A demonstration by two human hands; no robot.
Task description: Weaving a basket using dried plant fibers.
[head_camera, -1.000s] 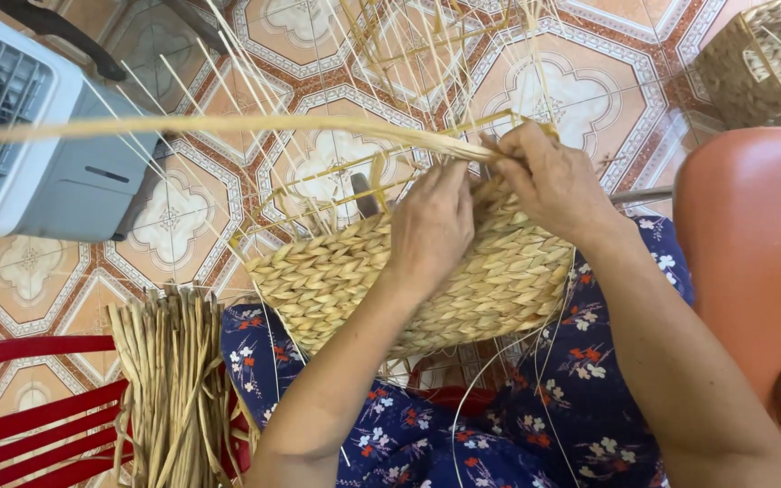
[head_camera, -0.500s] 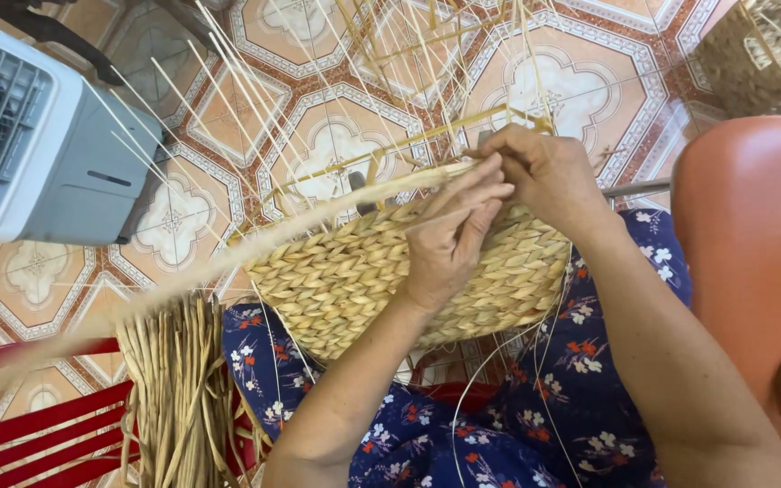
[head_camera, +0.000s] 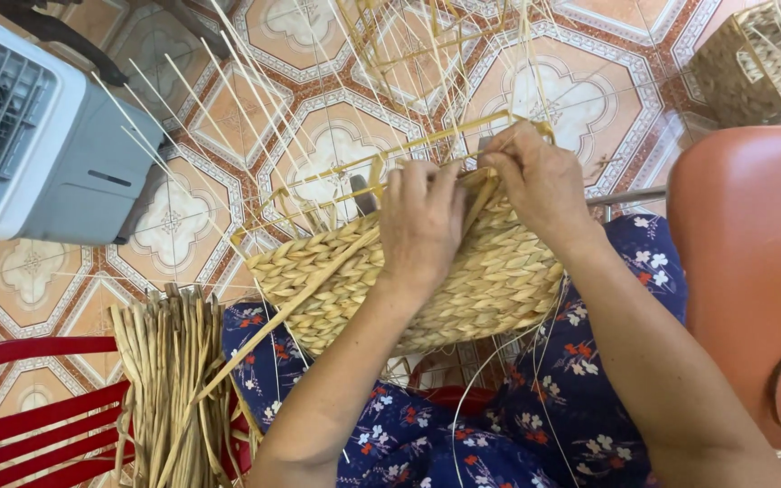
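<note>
A half-woven straw basket [head_camera: 490,280] rests on my lap, over a blue flowered garment [head_camera: 589,380]. Thin pale stakes [head_camera: 336,117] stick up from its rim over a yellow wire frame [head_camera: 427,140]. My left hand [head_camera: 419,226] presses on the basket's upper edge and holds a long flat straw strand [head_camera: 264,330] that runs down to the left. My right hand [head_camera: 535,176] pinches the same strand at the rim, close beside the left hand.
A bundle of dried straw [head_camera: 169,380] lies on a red plastic chair [head_camera: 29,407] at lower left. A grey and white fan unit [head_camera: 38,145] stands on the patterned tile floor [head_camera: 580,99]. An orange chair [head_camera: 752,271] and another woven basket [head_camera: 752,59] are at right.
The long strand swung from horizontal down to the lower left and was drawn in against the basket. My left hand moved up onto the rim beside the right hand.
</note>
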